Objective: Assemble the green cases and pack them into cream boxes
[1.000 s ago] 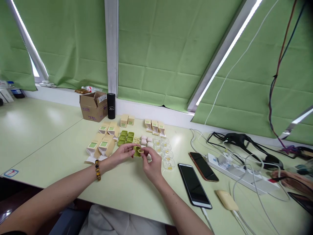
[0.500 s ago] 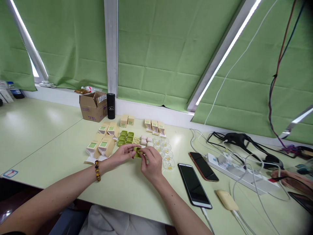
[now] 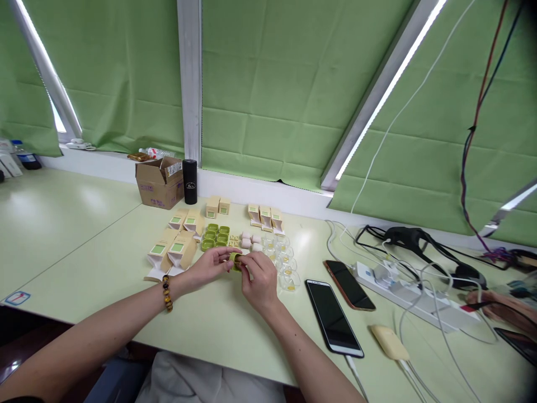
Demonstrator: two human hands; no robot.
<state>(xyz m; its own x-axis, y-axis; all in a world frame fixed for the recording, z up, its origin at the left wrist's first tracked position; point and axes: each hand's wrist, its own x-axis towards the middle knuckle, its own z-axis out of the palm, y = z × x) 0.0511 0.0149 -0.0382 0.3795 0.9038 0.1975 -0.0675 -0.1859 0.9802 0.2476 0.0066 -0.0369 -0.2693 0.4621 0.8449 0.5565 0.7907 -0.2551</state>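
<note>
My left hand and my right hand meet over the pale green table, both pinched on one small green case. The left fingers hold its left side. The right fingers cover its right side and top, so most of the case is hidden. A beaded bracelet sits on my left wrist. Just behind the hands lie several more green cases, small pink pieces and clear plastic trays.
Small beige cartons stand left of the hands and further back. A cardboard box and black cylinder are behind. Two phones, a yellow mouse, a power strip and cables lie at the right.
My right hand has closed further over the green case, covering more of it. The left hand has stayed in place.
</note>
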